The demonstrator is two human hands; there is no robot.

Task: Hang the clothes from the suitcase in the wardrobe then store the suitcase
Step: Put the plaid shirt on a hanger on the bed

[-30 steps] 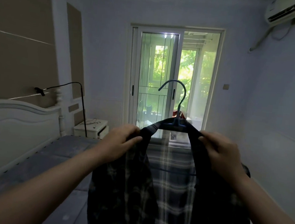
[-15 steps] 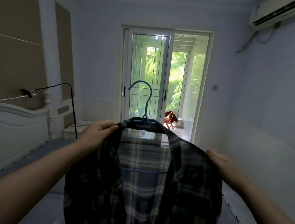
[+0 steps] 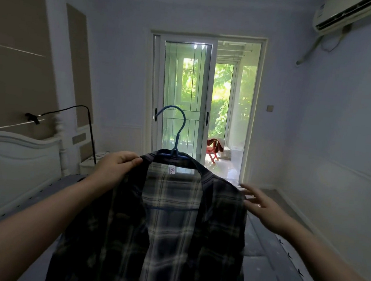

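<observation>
Up in front of me, my left hand (image 3: 116, 169) pinches the left collar edge of the plaid shirt (image 3: 160, 230) draped on its blue hanger (image 3: 175, 139), while my right hand (image 3: 264, 209), fingers spread and holding nothing, hovers just beside the shirt's right shoulder.

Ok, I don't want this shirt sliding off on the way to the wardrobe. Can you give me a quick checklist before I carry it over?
1. Plaid shirt sits on the blue hanger, collar over both shoulders: ok.
2. Left hand grips the shirt's left shoulder at the hanger: ok.
3. Right hand supports the other shoulder: not ok, its fingers are spread and off the cloth.
4. Hanger hook free and upright: ok.
5. Front buttoned: not ok, it hangs open.
6. Wardrobe rail ready: cannot tell, no wardrobe in view.
</observation>
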